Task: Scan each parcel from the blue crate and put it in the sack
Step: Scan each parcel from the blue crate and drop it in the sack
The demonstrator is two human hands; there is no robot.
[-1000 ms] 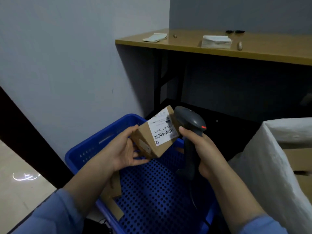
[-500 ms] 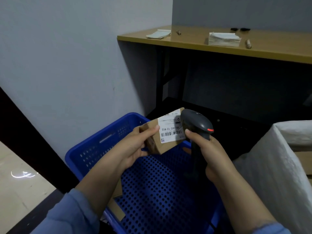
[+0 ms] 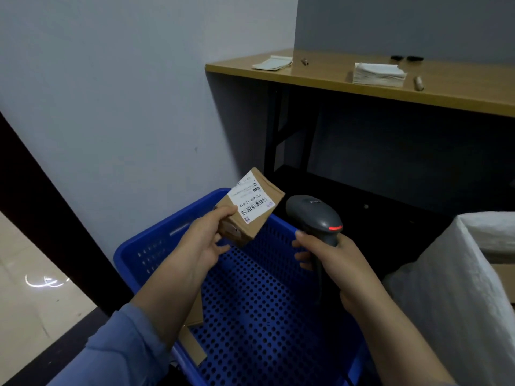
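Gripping a small brown parcel (image 3: 260,218) in the left hand (image 3: 206,243), thumb across the top face at the label's edge, fingers curled underneath. Holding it tilted at centre frame, above the far rim of the blue crate (image 3: 133,250), clear of the crate walls. Clutching a dark grey scanner (image 3: 312,215) in the right hand (image 3: 334,263), fingers wrapped round the handle, head just right of the parcel with a narrow gap between, red light lit at its lower right end.

Below both hands, bare perforated crate floor across the lower centre, open down to the bottom edge of the frame. Against the crate's left wall, half hidden by the left forearm, more brown cardboard (image 3: 193,348). At the right edge, a white sack (image 3: 451,288), mouth open upward, rim near the right forearm but apart from it; inside, a brown box face (image 3: 501,277). Upper right, a wooden table (image 3: 320,76) well behind, front edge overhanging dark space, a stack of white paper (image 3: 379,75) on top.

On the parcel's white label (image 3: 250,203): "502-602 12 812" beside a barcode. Smaller print above too fine to read.
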